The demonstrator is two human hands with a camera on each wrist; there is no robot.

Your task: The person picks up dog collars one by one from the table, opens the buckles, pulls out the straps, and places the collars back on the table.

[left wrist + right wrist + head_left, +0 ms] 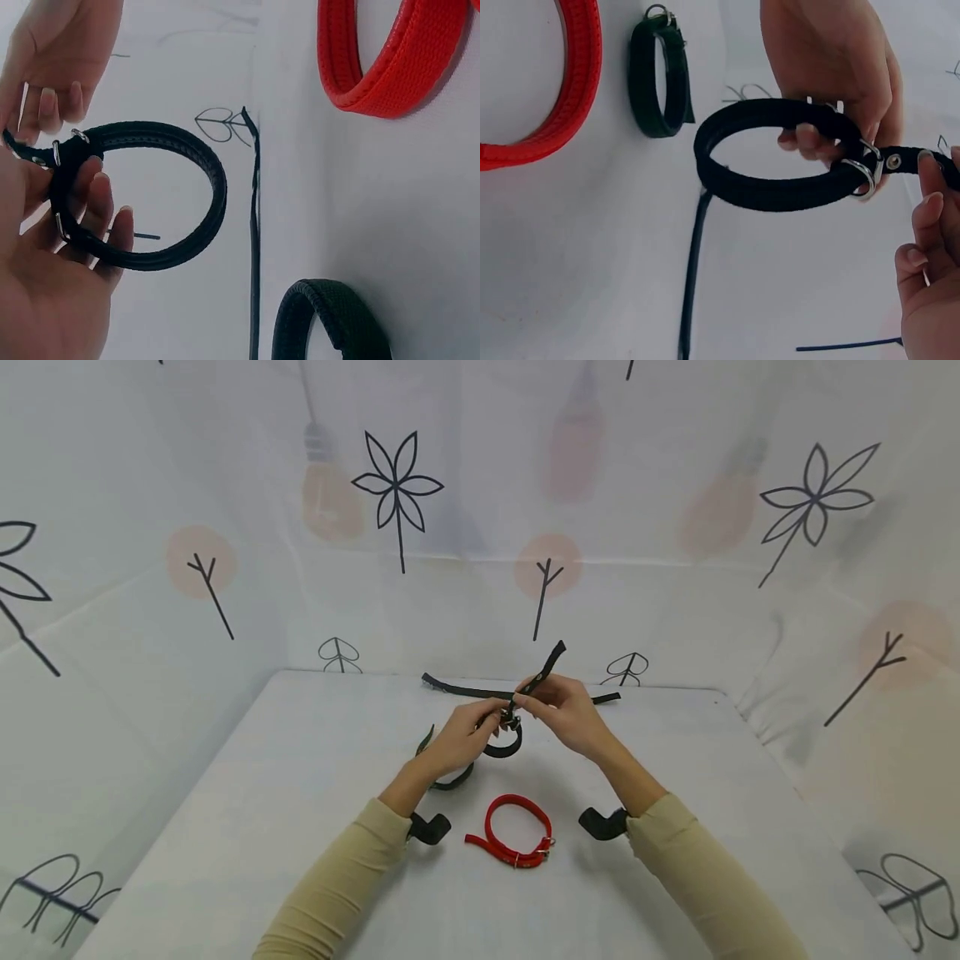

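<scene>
A black buckled collar point(503, 752), its strap closed into a loop, is held up above the far part of the table. My left hand point(467, 733) grips it around the metal buckle and ring, fingertips partly inside the loop. My right hand point(567, 714) pinches the strap's free end, which sticks out past the buckle and points up and away. In the right wrist view, a metal eyelet point(893, 161) shows on that strap between the buckle and my right fingers. The loop point(217, 187) hangs open towards the left wrist camera.
On the white table point(247, 860), a red collar point(491, 827) lies looped in front of my hands. A dark green collar point(646, 82) sits looped beneath my left forearm. A long black strap point(461, 691) stretches along the table's back edge, before a patterned cloth wall.
</scene>
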